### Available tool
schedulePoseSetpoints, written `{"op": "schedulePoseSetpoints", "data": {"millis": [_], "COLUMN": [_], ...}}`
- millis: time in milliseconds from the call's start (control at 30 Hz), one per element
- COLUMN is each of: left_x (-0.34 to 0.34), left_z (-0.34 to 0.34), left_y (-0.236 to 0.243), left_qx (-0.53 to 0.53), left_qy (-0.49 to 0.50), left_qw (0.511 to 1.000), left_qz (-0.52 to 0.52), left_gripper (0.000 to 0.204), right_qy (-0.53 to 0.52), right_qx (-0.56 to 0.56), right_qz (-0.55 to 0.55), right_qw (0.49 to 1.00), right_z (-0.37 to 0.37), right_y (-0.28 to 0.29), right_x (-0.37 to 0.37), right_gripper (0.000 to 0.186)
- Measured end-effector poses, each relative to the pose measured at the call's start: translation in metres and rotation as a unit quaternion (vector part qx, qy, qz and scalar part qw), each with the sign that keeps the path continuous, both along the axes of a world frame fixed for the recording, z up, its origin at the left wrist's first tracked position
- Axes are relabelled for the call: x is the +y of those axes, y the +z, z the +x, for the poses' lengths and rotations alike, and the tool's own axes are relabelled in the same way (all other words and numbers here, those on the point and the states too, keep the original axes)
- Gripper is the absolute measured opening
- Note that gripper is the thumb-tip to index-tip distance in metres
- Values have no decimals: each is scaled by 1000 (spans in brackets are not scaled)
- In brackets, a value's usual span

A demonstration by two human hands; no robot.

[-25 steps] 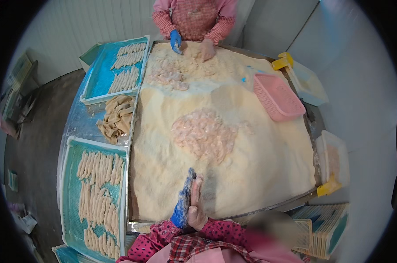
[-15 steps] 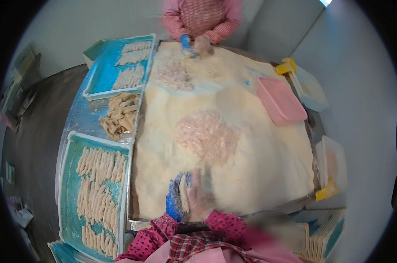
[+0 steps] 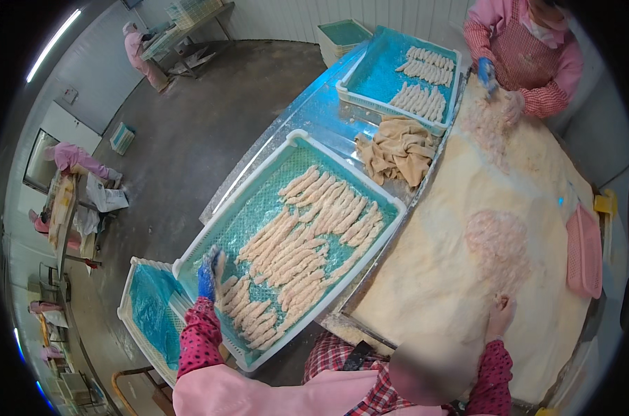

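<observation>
My left hand (image 3: 207,276), in a flour-dusted blue glove, is over the near left rim of a white-edged tray (image 3: 297,139) with a teal mesh lining. A pale coated meat strip (image 3: 220,265) lies along its fingers, apparently held. Rows of similar coated strips (image 3: 286,243) lie in that tray. My right hand (image 3: 500,317), in a clear glove, is at the near edge of a pink raw meat pile (image 3: 498,246) on a bed of flour (image 3: 425,291). Its fingers are closed together; what they hold is too small to make out.
A crumpled tan cloth (image 3: 397,149) separates my tray from another blue-lined tray (image 3: 370,87). Across the flour, a co-worker (image 3: 529,48) handles more meat. A pink basket (image 3: 583,253) stands at the right. Stacked trays (image 3: 144,312) sit low at my left.
The view has swung left. My hands, together round a strip over the flour before, have parted: the left is now at the tray, the right at the meat pile.
</observation>
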State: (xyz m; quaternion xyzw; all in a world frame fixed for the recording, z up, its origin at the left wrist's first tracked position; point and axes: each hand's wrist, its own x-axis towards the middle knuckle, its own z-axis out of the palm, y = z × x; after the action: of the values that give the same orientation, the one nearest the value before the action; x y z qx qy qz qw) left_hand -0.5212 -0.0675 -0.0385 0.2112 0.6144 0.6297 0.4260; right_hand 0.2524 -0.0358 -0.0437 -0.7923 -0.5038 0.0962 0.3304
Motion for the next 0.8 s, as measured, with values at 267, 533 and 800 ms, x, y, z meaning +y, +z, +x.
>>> {"op": "schedulePoseSetpoints", "data": {"millis": [267, 533, 800], "left_x": [-19, 79, 91], "left_z": [-55, 218, 497], "left_y": [-51, 63, 36], "left_qx": [59, 101, 414], "left_qy": [-117, -339, -646], "left_qw": [989, 933, 606], "left_qz": [-68, 65, 210], "left_gripper": [52, 50, 71], "right_qy": [-100, 299, 30], "right_qx": [93, 85, 137], "right_qz": [152, -134, -72], "right_qw": [979, 941, 987], "right_z": [-12, -32, -85], "right_y": [89, 101, 44], "right_x": [13, -57, -47], "right_gripper": [19, 42, 43]}}
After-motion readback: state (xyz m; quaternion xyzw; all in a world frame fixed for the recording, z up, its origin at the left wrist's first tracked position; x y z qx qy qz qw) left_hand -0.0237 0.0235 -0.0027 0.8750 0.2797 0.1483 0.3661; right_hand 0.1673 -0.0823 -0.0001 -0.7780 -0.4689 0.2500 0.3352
